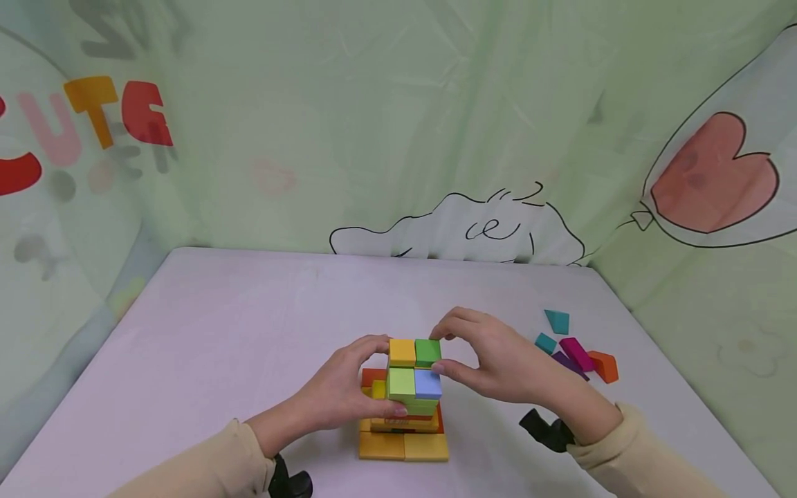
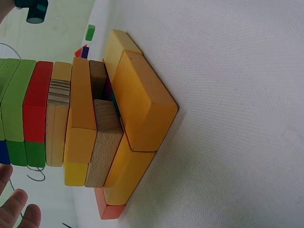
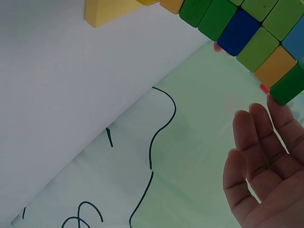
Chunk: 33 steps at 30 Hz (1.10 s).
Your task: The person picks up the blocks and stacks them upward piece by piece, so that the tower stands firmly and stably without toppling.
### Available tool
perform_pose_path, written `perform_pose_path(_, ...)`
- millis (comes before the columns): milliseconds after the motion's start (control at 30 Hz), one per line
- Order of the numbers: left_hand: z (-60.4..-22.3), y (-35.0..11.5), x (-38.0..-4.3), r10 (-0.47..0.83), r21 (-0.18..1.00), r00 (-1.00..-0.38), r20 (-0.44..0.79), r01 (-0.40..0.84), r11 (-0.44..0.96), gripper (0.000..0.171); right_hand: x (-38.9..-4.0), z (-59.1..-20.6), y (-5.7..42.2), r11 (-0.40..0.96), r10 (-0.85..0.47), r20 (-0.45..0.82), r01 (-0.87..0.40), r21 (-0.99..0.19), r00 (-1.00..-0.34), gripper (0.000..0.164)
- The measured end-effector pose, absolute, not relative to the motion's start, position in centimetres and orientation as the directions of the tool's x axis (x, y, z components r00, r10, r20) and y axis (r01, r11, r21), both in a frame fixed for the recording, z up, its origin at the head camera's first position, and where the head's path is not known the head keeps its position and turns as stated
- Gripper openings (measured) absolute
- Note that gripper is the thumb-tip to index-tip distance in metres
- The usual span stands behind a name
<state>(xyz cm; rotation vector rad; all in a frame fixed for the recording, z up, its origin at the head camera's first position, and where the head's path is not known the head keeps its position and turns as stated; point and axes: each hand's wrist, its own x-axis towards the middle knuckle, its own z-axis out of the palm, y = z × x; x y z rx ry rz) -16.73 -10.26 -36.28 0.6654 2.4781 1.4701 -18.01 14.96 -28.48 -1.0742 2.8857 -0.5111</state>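
Observation:
A tower of coloured wooden blocks [image 1: 401, 382] stands on the table on a wider base of yellow-orange blocks [image 1: 382, 446]. My left hand [image 1: 336, 387] grips the tower's upper part from the left, thumb in front and fingers behind. At the top right corner is a green block [image 1: 427, 353], pinched between the thumb and index finger of my right hand [image 1: 492, 356]. Beside it sits a yellow block [image 1: 401, 353], with a blue block [image 1: 427, 382] below the green one. The right wrist view shows fingertips against the dark green block [image 3: 289, 85]. Red and plain wood layers appear lower down in the left wrist view.
Several loose blocks lie on the right of the table [image 1: 249, 332], among them a magenta block [image 1: 576, 354], an orange block [image 1: 604, 366] and a teal block [image 1: 557, 321]. A printed fabric wall [image 1: 311, 138] rises behind the table's far edge.

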Motion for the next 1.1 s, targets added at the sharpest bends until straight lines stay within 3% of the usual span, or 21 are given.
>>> perform_pose_path(533, -36.3, -10.1, -16.7, 0.468, 0.870, -0.879, 0.086, 0.295, 0.395, 0.062, -18.0, -28.5, 14.9, 0.710, -0.644, 0.076, -0.632, -0.310, -0.761, 0.032)
perform_pose_path(800, -36.4, -10.1, -16.7, 0.465, 0.867, -0.882, 0.070, 0.284, 0.408, 0.064, -17.7, -28.2, 15.4, 0.724, -0.619, 0.066, -0.602, -0.338, -0.782, 0.043)
perform_pose_path(933, -36.4, -10.0, -16.7, 0.465, 0.865, -0.883, 0.067, 0.284, 0.413, 0.064, -17.6, -28.1, 17.4, 0.750, -0.562, 0.106, -0.559, -0.353, -0.820, 0.044)
perform_pose_path(1100, -36.3, -10.0, -16.7, 0.466, 0.863, -0.882, 0.065, 0.284, 0.417, 0.064, -18.5, -30.1, 23.2, 0.803, -0.468, 0.189, -0.505, -0.317, -0.863, 0.034)
